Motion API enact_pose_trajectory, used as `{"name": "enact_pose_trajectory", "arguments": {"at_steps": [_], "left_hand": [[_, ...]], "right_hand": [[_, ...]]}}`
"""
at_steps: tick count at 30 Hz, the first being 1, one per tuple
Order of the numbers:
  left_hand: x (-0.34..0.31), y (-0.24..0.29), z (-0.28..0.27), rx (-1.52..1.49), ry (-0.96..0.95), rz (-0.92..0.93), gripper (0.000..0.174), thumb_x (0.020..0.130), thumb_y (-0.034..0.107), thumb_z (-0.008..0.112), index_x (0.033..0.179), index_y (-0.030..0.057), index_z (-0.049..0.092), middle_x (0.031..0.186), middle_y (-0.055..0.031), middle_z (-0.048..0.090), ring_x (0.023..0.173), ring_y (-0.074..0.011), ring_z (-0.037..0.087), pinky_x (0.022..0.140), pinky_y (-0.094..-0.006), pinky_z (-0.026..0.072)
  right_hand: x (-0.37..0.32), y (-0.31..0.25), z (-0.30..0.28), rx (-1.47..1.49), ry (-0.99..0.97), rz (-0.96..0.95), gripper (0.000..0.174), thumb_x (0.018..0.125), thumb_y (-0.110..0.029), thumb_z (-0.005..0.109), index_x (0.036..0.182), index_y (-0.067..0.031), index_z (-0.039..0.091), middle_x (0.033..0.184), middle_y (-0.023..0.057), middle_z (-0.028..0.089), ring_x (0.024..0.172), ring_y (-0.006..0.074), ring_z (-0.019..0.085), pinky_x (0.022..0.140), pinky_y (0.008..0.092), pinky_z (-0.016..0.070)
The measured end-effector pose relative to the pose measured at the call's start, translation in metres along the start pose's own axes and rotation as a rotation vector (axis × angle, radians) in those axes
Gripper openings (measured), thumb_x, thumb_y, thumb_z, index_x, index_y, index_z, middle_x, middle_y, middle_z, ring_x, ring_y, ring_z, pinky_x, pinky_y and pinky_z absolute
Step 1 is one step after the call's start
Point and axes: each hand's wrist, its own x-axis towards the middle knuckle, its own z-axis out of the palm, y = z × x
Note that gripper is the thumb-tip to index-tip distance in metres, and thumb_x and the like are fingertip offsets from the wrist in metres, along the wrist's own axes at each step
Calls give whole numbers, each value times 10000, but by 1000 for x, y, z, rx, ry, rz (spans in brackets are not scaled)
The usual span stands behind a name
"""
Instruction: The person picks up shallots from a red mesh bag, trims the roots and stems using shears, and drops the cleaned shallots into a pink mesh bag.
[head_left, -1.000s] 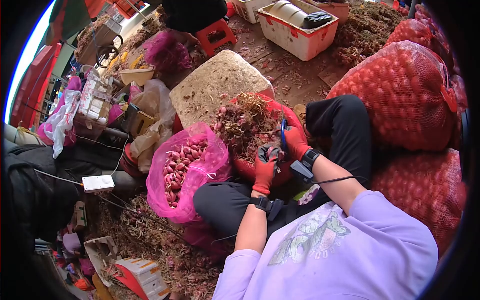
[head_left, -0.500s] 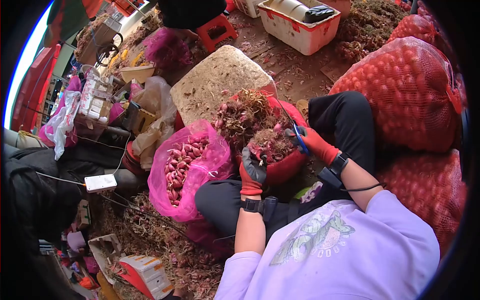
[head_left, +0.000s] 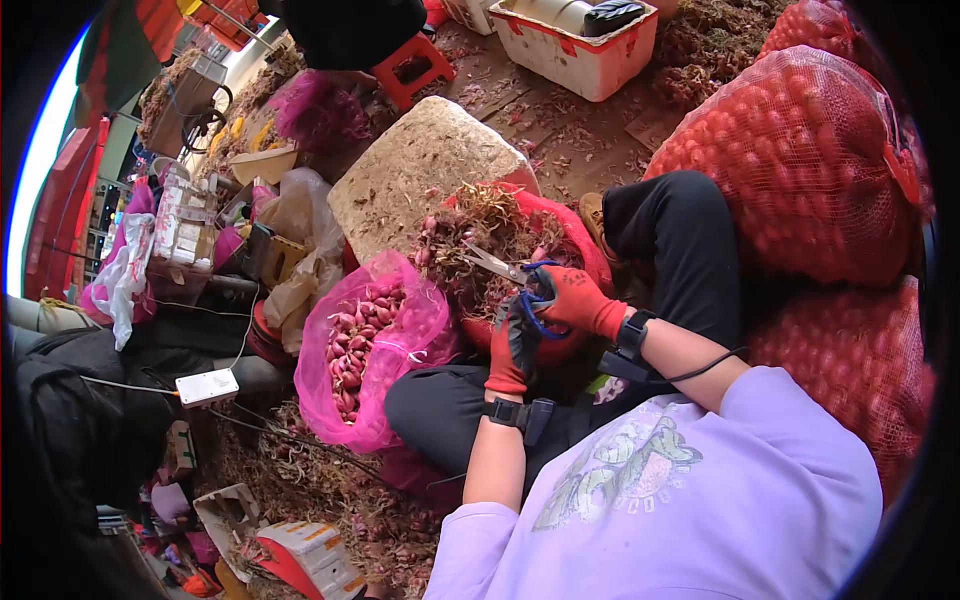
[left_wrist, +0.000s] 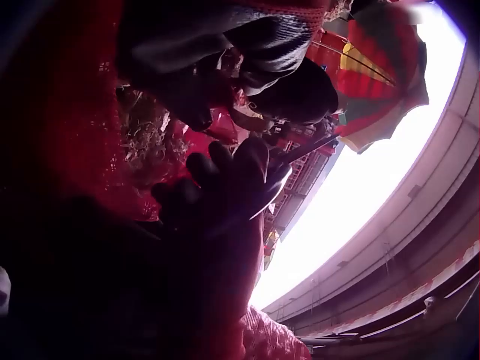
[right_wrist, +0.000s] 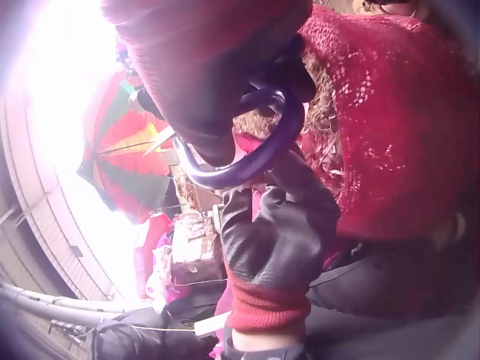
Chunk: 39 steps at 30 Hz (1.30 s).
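Observation:
In the head view my right hand (head_left: 578, 302), in a red and black glove, grips blue-handled scissors (head_left: 500, 264), their blades parted over a heap of shallots with dry roots (head_left: 470, 225). Close beside it, my left hand (head_left: 512, 345) has its fingers curled. In the right wrist view, a pinkish shallot (right_wrist: 246, 142) shows at the left fingertips, partly hidden behind the scissors' loop. The heap lies on red netting (head_left: 590, 250) in front of the lap. A pink mesh bag (head_left: 315, 350) of trimmed shallots stands to the left.
Large red net sacks (head_left: 790, 165) of shallots stand at the right. A dirty foam block (head_left: 400, 165) lies beyond the heap. Further back are a white tub (head_left: 575, 50) and a red stool (head_left: 412, 72). Dry skins and roots (head_left: 330, 480) litter the floor at left.
My right hand has moved left, close to the left hand, and the scissors now point left over the heap. The root clump seen at the left hand no longer shows there.

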Motion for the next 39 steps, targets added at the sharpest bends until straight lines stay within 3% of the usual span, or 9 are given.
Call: {"name": "enact_pose_trajectory", "arguments": {"at_steps": [8, 11, 15, 21, 24, 28, 31, 36, 39], "left_hand": [[-4, -11, -7, -341, 196, -65, 285, 950, 144, 442, 1198, 22, 513, 1110, -63, 589, 965, -200, 587, 852, -307, 469], [-4, -12, -9, 981, 169, 400, 312, 974, 169, 405, 1243, 25, 467, 1170, -78, 557, 1009, -132, 552, 880, -274, 457], [3, 11, 13, -442, 200, -156, 303, 967, 168, 431, 1243, 52, 474, 1174, -28, 551, 975, -105, 552, 835, -250, 457], [2, 0, 4, -390, 165, -94, 251, 962, 187, 447, 1157, 57, 536, 1062, -34, 601, 955, -120, 567, 810, -259, 465], [4, -12, -13, -134, 137, -197, 226, 960, 189, 453, 1113, 51, 547, 1020, -36, 611, 918, -135, 580, 789, -272, 471], [2, 26, 13, 991, -43, 444, 199, 959, 161, 446, 1092, 57, 551, 969, -43, 614, 824, -96, 577, 698, -249, 486], [10, 31, 8, -578, -72, -289, 228, 961, 197, 446, 1099, 43, 542, 904, -67, 605, 756, -97, 566, 665, -238, 487], [10, 18, -26, -981, 82, -286, 273, 948, 381, 463, 898, 116, 504, 689, -28, 472, 600, -107, 435, 558, -217, 442], [15, 16, -27, -874, 256, -458, 260, 941, 372, 482, 900, 116, 500, 725, -50, 492, 614, -116, 433, 578, -236, 457]], "right_hand": [[8, -4, 18, -21, -33, 81, 384, 736, -166, 673, 1087, -32, 592, 888, 118, 664, 794, 249, 644, 728, 337, 496], [13, 33, 25, 729, -126, 432, 321, 772, -135, 651, 1065, -11, 605, 886, 72, 665, 752, 160, 629, 676, 294, 498], [11, 33, 13, 969, -146, 565, 250, 793, -126, 661, 1009, -5, 627, 873, 44, 648, 719, 86, 585, 626, 229, 480], [13, 15, 2, -78, -242, 301, 441, 696, -392, 706, 937, -30, 638, 770, 135, 648, 708, 300, 625, 691, 385, 480], [12, 16, 3, -118, -293, 202, 341, 722, -350, 690, 833, -29, 659, 619, 112, 626, 651, 274, 637, 618, 367, 494], [15, 6, -16, 682, -537, 641, 182, 829, -214, 621, 856, -36, 642, 687, 55, 621, 526, 95, 588, 399, 214, 440], [12, 21, -9, 982, -486, 634, 192, 832, -220, 631, 887, -36, 617, 717, 53, 624, 507, 101, 574, 408, 223, 446], [26, 55, -24, 1612, -423, 691, 249, 867, -142, 553, 1094, -43, 532, 623, -23, 507, 495, 79, 528, 412, 212, 397], [38, 38, -44, 908, -207, 758, 210, 869, -268, 611, 1038, -142, 602, 728, -9, 584, 493, 86, 501, 428, 213, 380]]}}
